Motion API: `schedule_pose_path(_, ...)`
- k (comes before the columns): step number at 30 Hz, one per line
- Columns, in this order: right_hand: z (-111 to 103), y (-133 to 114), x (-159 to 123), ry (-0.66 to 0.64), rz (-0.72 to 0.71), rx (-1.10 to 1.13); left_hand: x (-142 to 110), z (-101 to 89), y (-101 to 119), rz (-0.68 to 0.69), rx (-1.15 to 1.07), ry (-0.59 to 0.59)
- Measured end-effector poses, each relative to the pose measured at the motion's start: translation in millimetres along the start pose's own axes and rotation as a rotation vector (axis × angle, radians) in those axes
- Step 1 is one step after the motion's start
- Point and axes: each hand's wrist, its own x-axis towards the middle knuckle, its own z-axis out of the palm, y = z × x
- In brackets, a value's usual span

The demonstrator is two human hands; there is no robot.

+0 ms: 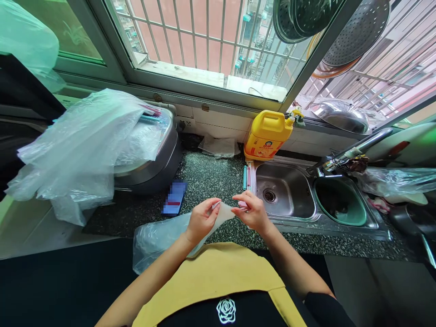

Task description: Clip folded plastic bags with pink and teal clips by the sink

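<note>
My left hand [203, 220] pinches the upper edge of a clear plastic bag [160, 236], thumb against fingers. The bag trails leftward beneath my left forearm and over the counter's front edge. At the bag's right corner is my right hand [251, 211], its fingers curled around a small pink thing [242, 205] whose kind I cannot make out. The right thumb tip is close to that corner; whether it grips the bag too is unclear. A blue object [174, 198], partly blurred out, lies on the counter left of my hands.
The speckled counter [207, 175] holds a dark appliance [150, 170] draped with plastic bags [85, 141]. At right are a yellow jug [267, 136], a steel sink [289, 181], a green basin [359, 213] and a faucet [354, 150]. Strainers [357, 34] hang by the window.
</note>
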Motion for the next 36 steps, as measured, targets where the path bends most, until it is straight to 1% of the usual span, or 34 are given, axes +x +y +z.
schedule_pose_path(2,-2.5,-1.6,6.9,-0.151,-0.04,-0.039,-2.1,0.9,2.3,0.032,0.002,-0.019)
schedule_pose_path(4,-2.3,-4.4,12.6,-0.258,-0.079,-0.072,-5.3,2.5,4.5,0.051,0.007,-0.014)
schedule_pose_path(5,-2.5,-6.4,15.1,-0.29,-0.099,-0.083,-7.0,3.4,5.7,0.053,0.017,0.0)
schedule_pose_path(7,-6.8,-11.4,20.2,-0.315,-0.143,-0.088,-9.7,4.3,8.6,0.05,0.059,0.041)
schedule_pose_path(9,-19.0,-16.9,26.5,-0.306,-0.181,-0.088,-10.6,3.1,12.2,0.033,0.126,0.039)
schedule_pose_path(10,-28.1,-19.3,30.1,-0.295,-0.197,-0.096,-10.4,1.3,14.1,0.011,0.159,0.005)
schedule_pose_path(11,-38.7,-21.1,33.6,-0.279,-0.208,-0.11,-9.7,-1.5,15.6,-0.018,0.181,-0.054)
schedule_pose_path(13,-61.1,-21.3,39.5,-0.229,-0.208,-0.154,-7.0,-10.0,15.8,-0.094,0.162,-0.218)
schedule_pose_path(15,-79.2,-15.3,42.2,-0.183,-0.174,-0.212,-2.3,-21.8,9.0,-0.182,0.077,-0.402)
schedule_pose_path(17,-87.6,-2.7,41.2,-0.16,-0.119,-0.256,4.9,-35.0,-8.0,-0.27,0.018,-0.578)
schedule_pose_path(18,-87.6,5.5,39.8,-0.155,-0.092,-0.266,9.5,-41.1,-20.5,-0.313,0.035,-0.631)
schedule_pose_path(19,-85.5,14.1,38.1,-0.155,-0.066,-0.271,14.4,-46.2,-35.4,-0.347,0.095,-0.647)
schedule_pose_path(20,-81.8,22.6,36.4,-0.151,-0.042,-0.274,19.3,-50.1,-51.7,-0.379,0.195,-0.59)
schedule_pose_path(22,-73.0,36.3,33.8,-0.146,-0.008,-0.28,28.3,-53.4,-85.3,-0.39,0.488,-0.373)
schedule_pose_path(23,-69.4,40.6,33.3,-0.147,0.0,-0.283,31.9,-53.0,-100.2,-0.388,0.61,-0.309)
schedule_pose_path(24,-67.0,43.0,33.3,-0.149,0.005,-0.284,34.9,-51.6,-112.5,-0.396,0.698,-0.279)
schedule_pose_path(25,-66.0,43.5,33.8,-0.156,0.003,-0.282,37.5,-49.4,-121.2,-0.404,0.752,-0.274)
schedule_pose_path(26,-66.5,42.5,34.9,-0.162,-0.004,-0.278,40.0,-46.8,-125.8,-0.416,0.769,-0.273)
schedule_pose_path(28,-71.2,38.2,38.3,-0.159,-0.026,-0.27,45.0,-41.3,-121.7,-0.39,0.692,-0.239)
schedule_pose_path(29,-74.8,35.8,40.6,-0.154,-0.036,-0.267,47.7,-38.7,-113.5,-0.351,0.583,-0.238)
schedule_pose_path(30,-78.8,33.8,43.2,-0.146,-0.042,-0.266,50.3,-36.3,-102.1,-0.305,0.428,-0.273)
schedule_pose_path(31,-83.0,32.5,45.9,-0.137,-0.046,-0.265,52.5,-34.0,-88.5,-0.26,0.241,-0.358)
schedule_pose_path(33,-91.0,32.2,51.4,-0.122,-0.045,-0.27,55.0,-29.9,-59.6,-0.209,-0.139,-0.651)
schedule_pose_path(34,-94.8,33.3,54.0,-0.121,-0.04,-0.277,54.8,-27.9,-46.6,-0.196,-0.255,-0.774)
schedule_pose_path(35,-98.5,35.3,56.1,-0.12,-0.034,-0.288,53.6,-26.0,-36.0,-0.188,-0.301,-0.839)
schedule_pose_path(36,-102.2,37.9,57.9,-0.12,-0.027,-0.301,51.9,-24.3,-28.5,-0.188,-0.285,-0.861)
